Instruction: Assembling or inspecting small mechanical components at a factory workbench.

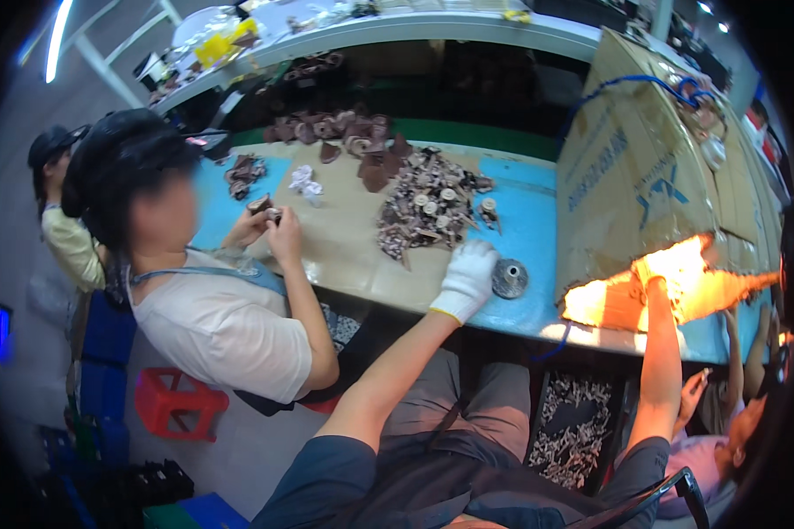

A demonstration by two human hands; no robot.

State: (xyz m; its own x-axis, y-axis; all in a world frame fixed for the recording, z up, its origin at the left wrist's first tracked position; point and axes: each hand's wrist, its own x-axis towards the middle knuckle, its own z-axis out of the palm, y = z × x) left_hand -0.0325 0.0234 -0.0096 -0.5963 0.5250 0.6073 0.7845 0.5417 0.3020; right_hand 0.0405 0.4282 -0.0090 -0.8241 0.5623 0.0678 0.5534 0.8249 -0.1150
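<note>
My left hand [470, 273], in a white knit glove with a yellow cuff edge, rests at the near edge of a heap of small brown and cream curled pieces [428, 198]. Its fingers are bent and pressed together; what they hold, if anything, is hidden. Just right of the glove, a round grey disc with a raised central hub [510, 279] sits on the blue table surface. My bare right hand [651, 267] reaches into the brightly lit lower opening of a big cardboard box [648, 167]. Orange-white glare washes out its fingers, so their grip cannot be made out.
On my left, a seated person [212, 309] handles a small brown piece. Brown flat pieces [353, 132] lie farther back, beside white crumpled bits [305, 182]. A tray of small pieces [573, 423] sits below the table edge. Another person [692, 454] works at far right.
</note>
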